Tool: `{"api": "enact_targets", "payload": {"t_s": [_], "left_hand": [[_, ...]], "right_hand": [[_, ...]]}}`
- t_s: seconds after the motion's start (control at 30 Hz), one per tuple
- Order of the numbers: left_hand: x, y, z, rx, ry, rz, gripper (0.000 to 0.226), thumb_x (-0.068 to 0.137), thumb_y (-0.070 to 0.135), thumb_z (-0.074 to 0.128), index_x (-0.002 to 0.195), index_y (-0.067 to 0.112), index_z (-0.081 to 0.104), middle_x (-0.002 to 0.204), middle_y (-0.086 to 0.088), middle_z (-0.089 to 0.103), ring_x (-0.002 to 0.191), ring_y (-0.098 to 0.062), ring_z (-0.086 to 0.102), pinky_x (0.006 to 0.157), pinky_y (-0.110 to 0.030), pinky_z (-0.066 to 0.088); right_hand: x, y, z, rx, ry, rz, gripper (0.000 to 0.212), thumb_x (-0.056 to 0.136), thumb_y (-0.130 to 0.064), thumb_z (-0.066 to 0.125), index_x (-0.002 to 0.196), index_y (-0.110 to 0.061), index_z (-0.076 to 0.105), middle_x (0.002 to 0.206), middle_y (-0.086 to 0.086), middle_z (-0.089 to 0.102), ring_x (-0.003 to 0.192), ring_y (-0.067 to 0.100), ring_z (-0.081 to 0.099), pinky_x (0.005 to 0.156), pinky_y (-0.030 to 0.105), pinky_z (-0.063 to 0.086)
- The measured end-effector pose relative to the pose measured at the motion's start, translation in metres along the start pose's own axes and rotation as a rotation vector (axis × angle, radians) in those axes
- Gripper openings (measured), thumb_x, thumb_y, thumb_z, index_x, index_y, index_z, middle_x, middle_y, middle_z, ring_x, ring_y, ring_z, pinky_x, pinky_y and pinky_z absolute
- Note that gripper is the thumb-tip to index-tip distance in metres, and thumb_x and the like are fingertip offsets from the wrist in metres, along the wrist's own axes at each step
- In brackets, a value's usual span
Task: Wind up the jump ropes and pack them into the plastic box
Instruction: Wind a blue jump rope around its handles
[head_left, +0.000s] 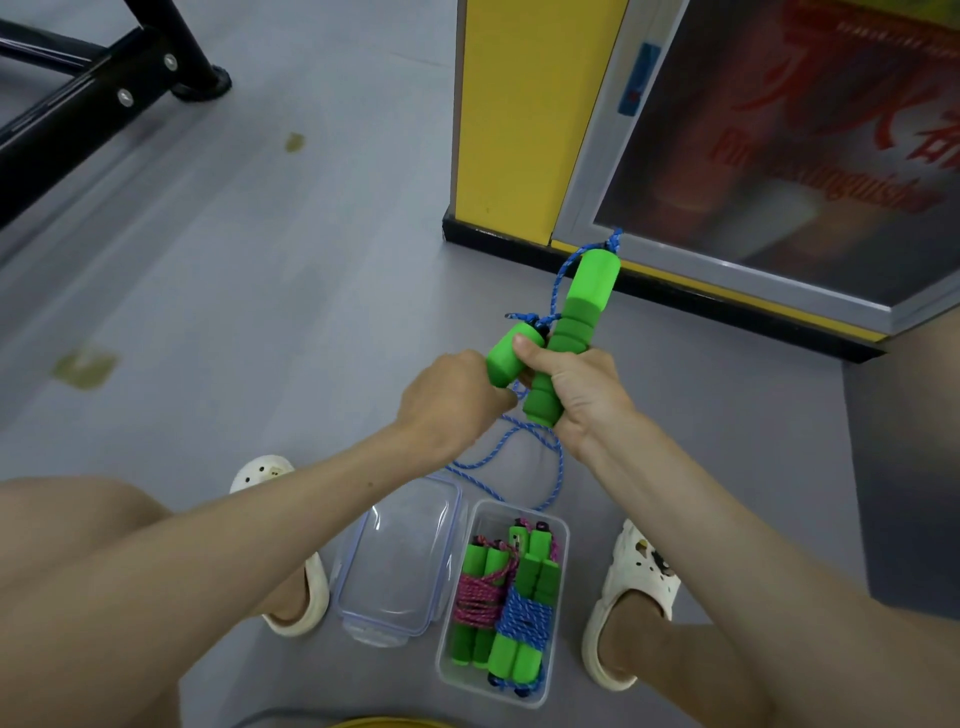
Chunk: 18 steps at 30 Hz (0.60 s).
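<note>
My right hand (582, 395) grips a long green foam handle (584, 312) of a jump rope, and its thumb presses the second, shorter-looking green handle (509, 356) against it. My left hand (452, 400) is curled beside that handle and pinches the blue cord (524, 457), which hangs in loose loops below both hands. On the floor between my feet stands the clear plastic box (558, 530). It holds a wound rope with pink cord (475, 597) and a wound rope with blue cord (522, 623), both with green handles.
The box's clear lid (400, 561) lies just left of the box. My white clogs (631, 597) flank them. A yellow pillar (514, 114) and a glass-fronted cabinet (779, 156) stand ahead on the right; a black metal frame (104, 88) is at the far left.
</note>
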<state>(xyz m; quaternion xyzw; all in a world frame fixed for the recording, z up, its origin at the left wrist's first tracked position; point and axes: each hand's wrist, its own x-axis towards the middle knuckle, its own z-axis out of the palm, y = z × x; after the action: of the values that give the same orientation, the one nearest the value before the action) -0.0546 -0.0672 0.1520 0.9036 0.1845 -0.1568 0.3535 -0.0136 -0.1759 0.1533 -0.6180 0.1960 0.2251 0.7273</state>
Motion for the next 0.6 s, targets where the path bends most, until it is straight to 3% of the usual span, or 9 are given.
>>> {"api": "enact_targets", "payload": {"t_s": [0.07, 0.1, 0.17, 0.27, 0.33, 0.47, 0.6], "left_hand": [[0.0, 0.0, 0.0, 0.099, 0.102, 0.056, 0.02, 0.081, 0.028, 0.06, 0.069, 0.015, 0.05, 0.064, -0.005, 0.058, 0.062, -0.026, 0.064, 0.063, -0.033, 0.051], [0.001, 0.0, -0.002, 0.043, 0.069, 0.061, 0.019, 0.082, 0.026, 0.06, 0.069, 0.014, 0.05, 0.063, -0.005, 0.058, 0.058, -0.024, 0.063, 0.062, -0.032, 0.051], [0.004, 0.0, -0.01, -0.227, -0.155, 0.029, 0.016, 0.085, 0.02, 0.062, 0.074, 0.012, 0.053, 0.063, -0.006, 0.058, 0.048, -0.019, 0.058, 0.057, -0.031, 0.051], [0.003, -0.004, -0.03, -0.544, -0.593, -0.063, 0.015, 0.091, 0.023, 0.061, 0.088, 0.009, 0.054, 0.067, -0.008, 0.06, 0.052, -0.02, 0.058, 0.059, -0.031, 0.052], [0.002, -0.009, -0.035, -0.618, -0.724, -0.086, 0.014, 0.093, 0.021, 0.056, 0.087, 0.01, 0.052, 0.062, -0.006, 0.054, 0.047, -0.017, 0.052, 0.053, -0.027, 0.048], [0.0, -0.011, -0.023, -0.492, -0.565, -0.125, 0.016, 0.088, 0.014, 0.057, 0.075, 0.012, 0.047, 0.055, -0.004, 0.046, 0.037, -0.014, 0.038, 0.043, -0.022, 0.035], [-0.001, -0.012, -0.008, -0.078, -0.216, -0.04, 0.016, 0.082, 0.02, 0.06, 0.073, 0.012, 0.051, 0.057, -0.003, 0.052, 0.043, -0.019, 0.049, 0.046, -0.023, 0.041]], "right_hand": [[0.0, 0.0, 0.001, 0.009, 0.012, -0.02, 0.019, 0.076, -0.004, 0.075, 0.08, -0.009, 0.058, 0.076, 0.006, 0.064, 0.078, 0.022, 0.064, 0.061, 0.031, 0.05], [-0.001, -0.002, 0.001, 0.009, 0.009, -0.032, 0.018, 0.076, -0.004, 0.075, 0.078, -0.009, 0.058, 0.075, 0.006, 0.064, 0.078, 0.022, 0.064, 0.063, 0.032, 0.05], [-0.002, -0.006, 0.0, 0.023, -0.008, -0.048, 0.017, 0.077, -0.003, 0.074, 0.074, -0.011, 0.059, 0.075, 0.006, 0.064, 0.078, 0.022, 0.064, 0.072, 0.036, 0.052], [0.003, -0.015, -0.01, 0.189, -0.057, -0.016, 0.017, 0.079, 0.001, 0.069, 0.073, -0.011, 0.059, 0.076, 0.006, 0.065, 0.076, 0.021, 0.065, 0.082, 0.04, 0.054], [0.006, -0.019, -0.016, 0.268, -0.078, 0.023, 0.013, 0.08, -0.001, 0.068, 0.078, -0.011, 0.06, 0.077, 0.006, 0.067, 0.075, 0.02, 0.066, 0.08, 0.036, 0.054], [0.008, -0.012, -0.017, 0.127, 0.001, 0.026, 0.013, 0.079, -0.006, 0.072, 0.084, -0.008, 0.061, 0.076, 0.004, 0.066, 0.072, 0.017, 0.065, 0.068, 0.029, 0.054], [0.01, -0.006, -0.013, 0.062, 0.105, 0.027, 0.02, 0.077, -0.009, 0.076, 0.086, -0.007, 0.058, 0.078, 0.005, 0.064, 0.073, 0.018, 0.063, 0.062, 0.029, 0.051]]}}
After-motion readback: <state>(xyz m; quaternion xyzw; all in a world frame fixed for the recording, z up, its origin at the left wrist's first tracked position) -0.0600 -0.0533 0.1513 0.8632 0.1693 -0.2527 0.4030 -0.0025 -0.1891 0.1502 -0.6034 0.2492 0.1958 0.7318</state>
